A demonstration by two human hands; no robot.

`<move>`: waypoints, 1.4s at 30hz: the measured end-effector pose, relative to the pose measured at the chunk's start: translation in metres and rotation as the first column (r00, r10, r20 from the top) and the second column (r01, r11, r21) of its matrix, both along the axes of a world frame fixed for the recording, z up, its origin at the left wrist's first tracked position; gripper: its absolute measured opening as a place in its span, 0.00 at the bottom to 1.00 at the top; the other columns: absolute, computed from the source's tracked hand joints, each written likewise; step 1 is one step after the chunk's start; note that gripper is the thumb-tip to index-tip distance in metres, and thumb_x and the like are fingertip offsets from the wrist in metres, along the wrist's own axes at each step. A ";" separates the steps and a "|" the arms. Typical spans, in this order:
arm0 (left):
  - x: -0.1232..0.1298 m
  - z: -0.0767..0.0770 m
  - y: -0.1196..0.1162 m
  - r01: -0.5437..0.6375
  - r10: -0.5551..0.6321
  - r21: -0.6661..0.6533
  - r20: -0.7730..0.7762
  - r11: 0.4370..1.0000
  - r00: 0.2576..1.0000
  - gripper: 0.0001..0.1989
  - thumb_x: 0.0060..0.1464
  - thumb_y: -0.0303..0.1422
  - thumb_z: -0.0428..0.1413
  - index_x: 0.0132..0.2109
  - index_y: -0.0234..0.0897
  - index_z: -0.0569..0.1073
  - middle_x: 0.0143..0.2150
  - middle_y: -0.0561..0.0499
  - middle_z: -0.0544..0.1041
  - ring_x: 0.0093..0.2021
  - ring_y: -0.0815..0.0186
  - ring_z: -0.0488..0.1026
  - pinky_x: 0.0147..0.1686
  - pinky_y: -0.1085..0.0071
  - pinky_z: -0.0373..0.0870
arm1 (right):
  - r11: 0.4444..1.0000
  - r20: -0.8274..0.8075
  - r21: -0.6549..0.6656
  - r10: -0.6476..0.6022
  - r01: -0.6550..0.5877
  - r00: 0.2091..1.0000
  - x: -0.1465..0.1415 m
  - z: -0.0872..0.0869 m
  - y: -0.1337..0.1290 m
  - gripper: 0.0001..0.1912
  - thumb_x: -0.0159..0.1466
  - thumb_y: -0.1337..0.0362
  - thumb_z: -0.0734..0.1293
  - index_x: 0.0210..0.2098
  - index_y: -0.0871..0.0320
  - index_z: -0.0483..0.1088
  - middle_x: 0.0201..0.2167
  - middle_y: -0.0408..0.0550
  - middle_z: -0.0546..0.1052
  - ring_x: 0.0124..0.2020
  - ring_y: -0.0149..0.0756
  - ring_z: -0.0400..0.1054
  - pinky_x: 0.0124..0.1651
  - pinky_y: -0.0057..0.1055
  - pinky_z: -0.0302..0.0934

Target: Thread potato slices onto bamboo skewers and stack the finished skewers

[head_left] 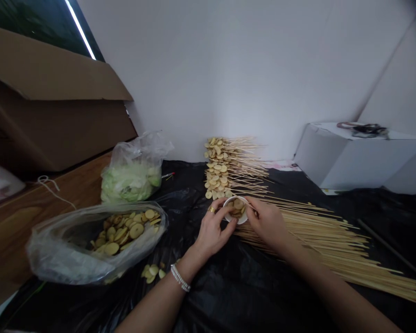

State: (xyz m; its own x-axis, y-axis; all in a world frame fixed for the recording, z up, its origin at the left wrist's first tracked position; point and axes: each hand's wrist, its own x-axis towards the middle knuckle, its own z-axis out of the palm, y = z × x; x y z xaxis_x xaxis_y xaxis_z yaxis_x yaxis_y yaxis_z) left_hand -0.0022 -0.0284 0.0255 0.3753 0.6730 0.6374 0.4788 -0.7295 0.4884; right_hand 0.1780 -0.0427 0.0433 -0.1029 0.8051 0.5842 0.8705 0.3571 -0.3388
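My left hand (215, 226), with a ring and a beaded bracelet, grips a small white cup (243, 219) by its left side. Round slices that look like potato (237, 207) lie inside the cup. At the cup's right rim my right hand (265, 219) is closed in a pinch on a thin wooden skewer (250, 205); its far end is hidden. Behind the cup are loaded skewers (217, 171), stacked with slices at their left ends. Bare skewers (329, 240) lie in a wide spread under and beyond my right forearm.
An open plastic bag (72, 263) of slices stands at left, with several loose slices (153, 271) beside it. Behind it sits a bag of pale green vegetable (131, 180). A cardboard box (79, 125) stands far left, a white box (350, 157) at right. Black plastic sheeting (263, 296) covers the surface.
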 end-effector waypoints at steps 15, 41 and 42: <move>-0.004 -0.011 0.008 -0.088 0.094 0.060 -0.113 0.994 0.989 0.12 0.55 0.31 0.54 0.47 0.40 0.72 0.54 0.44 0.69 0.50 0.60 0.71 0.48 0.63 0.71 | 0.910 0.467 0.375 -0.023 -0.175 0.884 -0.021 -0.020 -0.015 0.17 0.64 0.70 0.58 0.51 0.69 0.67 0.27 0.51 0.75 0.24 0.34 0.65 0.25 0.32 0.55; 0.003 0.004 0.014 0.388 0.224 -0.562 0.734 0.731 0.641 0.10 0.47 0.35 0.60 0.34 0.35 0.70 0.37 0.49 0.75 0.34 0.68 0.73 0.33 0.72 0.71 | 0.970 0.271 0.218 -0.170 0.112 0.948 0.013 -0.007 0.003 0.18 0.67 0.64 0.55 0.52 0.62 0.68 0.37 0.52 0.79 0.31 0.34 0.71 0.33 0.28 0.57; 0.002 0.004 0.016 0.497 0.282 -0.597 0.772 0.630 0.570 0.10 0.47 0.35 0.60 0.34 0.35 0.70 0.35 0.50 0.75 0.32 0.70 0.72 0.31 0.74 0.70 | 0.970 0.265 0.216 -0.168 0.112 0.949 0.013 -0.006 0.002 0.18 0.67 0.64 0.55 0.51 0.62 0.68 0.37 0.52 0.79 0.30 0.34 0.71 0.33 0.28 0.57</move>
